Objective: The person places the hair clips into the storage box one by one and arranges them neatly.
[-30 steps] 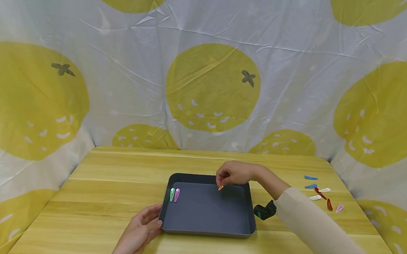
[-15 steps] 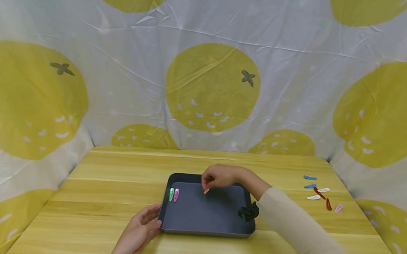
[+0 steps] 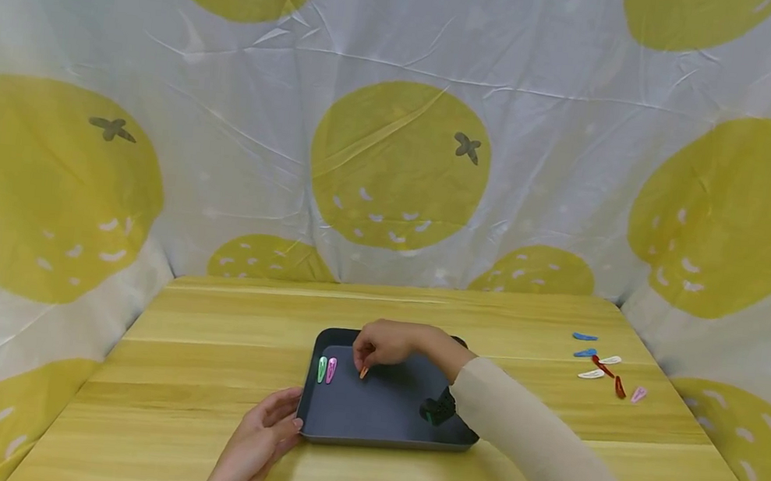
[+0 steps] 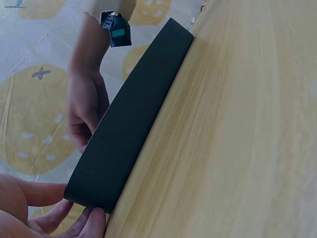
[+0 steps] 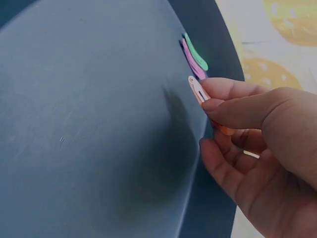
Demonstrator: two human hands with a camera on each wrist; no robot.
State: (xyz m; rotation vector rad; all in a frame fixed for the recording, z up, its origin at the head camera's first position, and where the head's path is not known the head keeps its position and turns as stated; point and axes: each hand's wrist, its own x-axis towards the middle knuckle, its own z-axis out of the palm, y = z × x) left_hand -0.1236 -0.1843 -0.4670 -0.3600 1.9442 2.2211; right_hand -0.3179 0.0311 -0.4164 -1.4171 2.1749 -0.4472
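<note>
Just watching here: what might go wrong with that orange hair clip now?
The orange clip is small and pinched by the right hand above the tray, so it might slip and land crooked. Setting it down could nudge the pink clip or green clip lying side by side nearby. The left hand grips the tray; a tug might shift the clips.

Your tray [image 3: 381, 420] looks like dark coated metal, matt and smooth. Under it, the table [image 3: 167, 374] shows smooth wood grain. Behind it, the hanging cloth [image 3: 407, 39] is creased and slightly glossy. Inside it, the green clip [image 3: 322, 369] and the pink clip [image 3: 332, 370] look shiny. Over its right side, your sleeve [image 3: 534, 436] is matt cloth.
</note>
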